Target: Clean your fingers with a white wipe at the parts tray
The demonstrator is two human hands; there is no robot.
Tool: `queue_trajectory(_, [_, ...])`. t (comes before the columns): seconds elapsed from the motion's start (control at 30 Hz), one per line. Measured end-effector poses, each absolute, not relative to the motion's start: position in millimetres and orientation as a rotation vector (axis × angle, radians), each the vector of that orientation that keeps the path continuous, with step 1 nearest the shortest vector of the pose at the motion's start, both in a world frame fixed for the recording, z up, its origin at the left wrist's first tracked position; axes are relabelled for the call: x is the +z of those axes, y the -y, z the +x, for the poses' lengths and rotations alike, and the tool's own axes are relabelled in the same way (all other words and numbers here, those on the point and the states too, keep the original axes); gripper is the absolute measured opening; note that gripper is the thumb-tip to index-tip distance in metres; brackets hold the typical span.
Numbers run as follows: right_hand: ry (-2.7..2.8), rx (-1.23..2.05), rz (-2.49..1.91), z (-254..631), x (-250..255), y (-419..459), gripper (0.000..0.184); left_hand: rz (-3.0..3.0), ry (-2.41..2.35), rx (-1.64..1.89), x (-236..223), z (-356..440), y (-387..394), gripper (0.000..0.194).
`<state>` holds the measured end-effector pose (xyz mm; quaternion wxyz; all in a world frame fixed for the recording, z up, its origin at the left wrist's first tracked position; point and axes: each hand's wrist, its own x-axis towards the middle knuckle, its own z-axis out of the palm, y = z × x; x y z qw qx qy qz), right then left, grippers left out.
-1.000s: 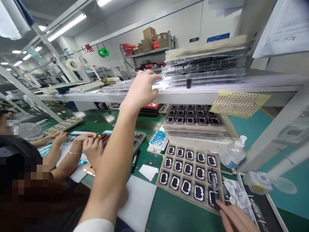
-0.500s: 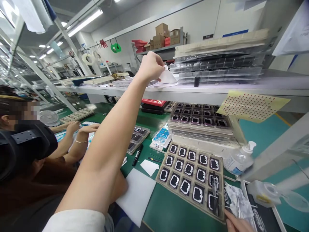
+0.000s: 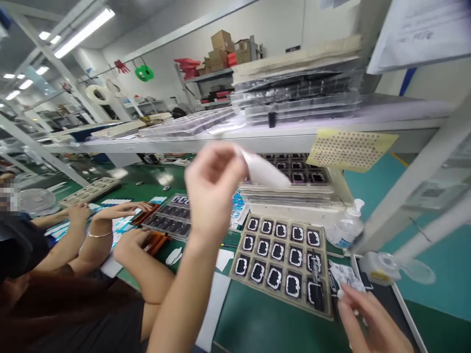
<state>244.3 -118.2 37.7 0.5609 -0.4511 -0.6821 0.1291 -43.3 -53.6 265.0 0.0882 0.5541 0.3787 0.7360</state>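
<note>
Left hand: the left hand (image 3: pixel 213 189) is raised above the green bench, fingers curled and pinched shut on a thin white sheet (image 3: pixel 265 171); motion blurs both.
White sheet: smooth, pale, slightly curved, it juts rightward from the fingertips, in front of the stacked trays (image 3: pixel 294 189) and above the parts tray (image 3: pixel 281 260).
Right hand: the right hand (image 3: pixel 368 323) sits at the near right corner of the parts tray, fingers loosely spread and half open; its fingertips lie by crumpled clear wrapping (image 3: pixel 348 277), and whether they grip it cannot be told.
Parts tray: a tan, matte, moulded rectangle with rows of square pockets, each holding a dark frame with a white rim; a slim black tool (image 3: pixel 315 284) lies across its right-hand pockets.
Beyond the tray: behind it, the stacked trays carry dark square parts; at its right rear corner stands a clear pump bottle (image 3: pixel 346 228).
Label sheet: a yellow sheet (image 3: pixel 351 147) dotted with small red marks hangs off the grey shelf edge above the stack; nothing on it can be read.
Left of the tray: a co-worker's hands (image 3: pixel 110 220) rest on the bench near a dark glossy tray (image 3: pixel 171 220).
Open room: bare green mat (image 3: pixel 265 326) lies along the parts tray's near edge.
</note>
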Motion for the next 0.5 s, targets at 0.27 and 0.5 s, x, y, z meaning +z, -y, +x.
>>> queue_trajectory(0.27, [1.734, 0.489, -0.947, 189.1, 102.6, 75.6, 0.085, 1.157, -1.028, 1.516, 121.2, 27.4, 67.1, 0.026])
queue_trajectory(0.5, [1.705, 0.67, -0.952, 199.8, 66.8, 73.3, 0.021, 1.298, -1.132, 1.263, 96.0, 20.2, 67.2, 0.02])
